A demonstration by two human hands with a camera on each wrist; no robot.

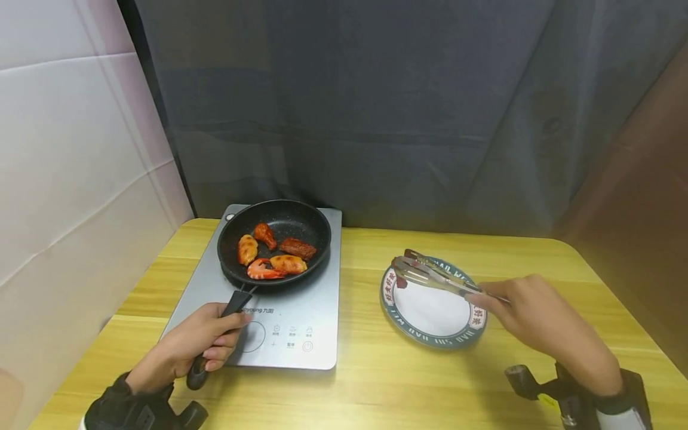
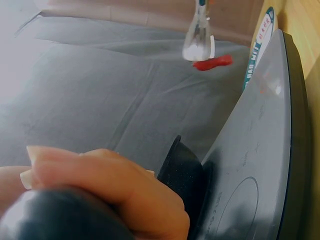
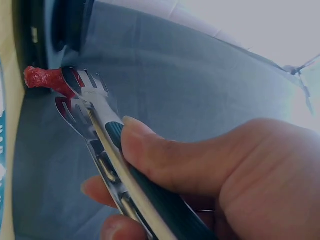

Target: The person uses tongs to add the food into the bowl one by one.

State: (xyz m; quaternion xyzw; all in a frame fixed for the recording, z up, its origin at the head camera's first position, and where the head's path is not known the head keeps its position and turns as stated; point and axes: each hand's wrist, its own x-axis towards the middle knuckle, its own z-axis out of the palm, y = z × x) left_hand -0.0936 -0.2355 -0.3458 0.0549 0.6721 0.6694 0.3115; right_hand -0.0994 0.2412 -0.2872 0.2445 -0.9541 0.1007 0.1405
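Observation:
In the head view, my left hand (image 1: 201,337) grips the black handle of a frying pan (image 1: 303,218) at the left. The pan holds a drumstick (image 1: 264,235), two chicken wings (image 1: 288,264), a shrimp (image 1: 263,270) and a brown slab of meat (image 1: 297,248). On the right, metal tongs (image 1: 438,279) are held between the thumb and fingers of my right hand (image 1: 543,313). Their slotted tips clasp a red piece of meat (image 3: 45,78), which sticks out past them in the right wrist view. The tips overlap the far left of a plate (image 1: 430,307) in the head view.
Under the pan is a silver induction cooktop (image 1: 317,298) on the wooden table (image 1: 371,382). A dark grey curtain (image 1: 376,119) hangs behind the table, with a white panel (image 1: 70,149) on the left and a brown one (image 1: 639,179) on the right.

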